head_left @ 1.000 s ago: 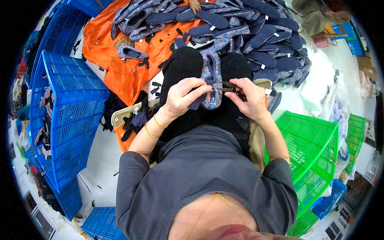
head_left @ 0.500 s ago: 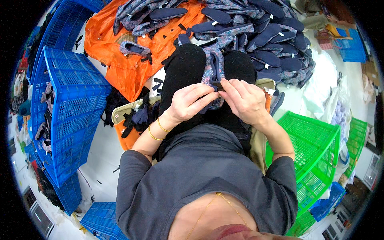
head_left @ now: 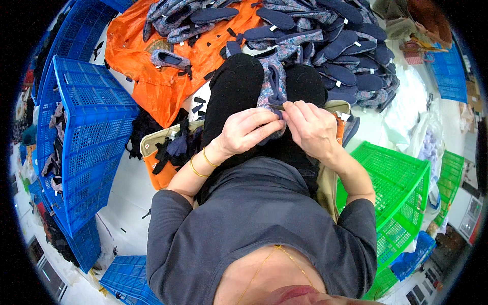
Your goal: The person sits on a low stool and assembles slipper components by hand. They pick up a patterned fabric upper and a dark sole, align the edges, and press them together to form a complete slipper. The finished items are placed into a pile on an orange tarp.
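Note:
A blue floral fabric slipper (head_left: 265,91) with a dark lining lies lengthwise between my black-clad knees, its near end in my hands. My left hand (head_left: 248,131) is closed, with thumb and fingers pinching the slipper's edge near the heel. From the other side my right hand (head_left: 312,129) is closed too. A thin dark strip (head_left: 276,107) sticks out from its fingertips across the slipper's opening; whether it is a tool or a band I cannot tell. Both sets of fingertips almost meet, and they hide part of the heel.
A heap of similar slippers (head_left: 340,51) lies ahead, partly on an orange plastic sheet (head_left: 147,86). Dark fabric scraps (head_left: 178,147) lie by my left thigh. Blue crates (head_left: 96,147) stand at left, green crates (head_left: 381,188) at right. One slipper (head_left: 170,59) sits apart on the sheet.
My right fingertips have shifted slightly, and the thin dark strip shows more plainly. The left fingers have moved a little to the right along the slipper's edge. The slipper stays in my lap.

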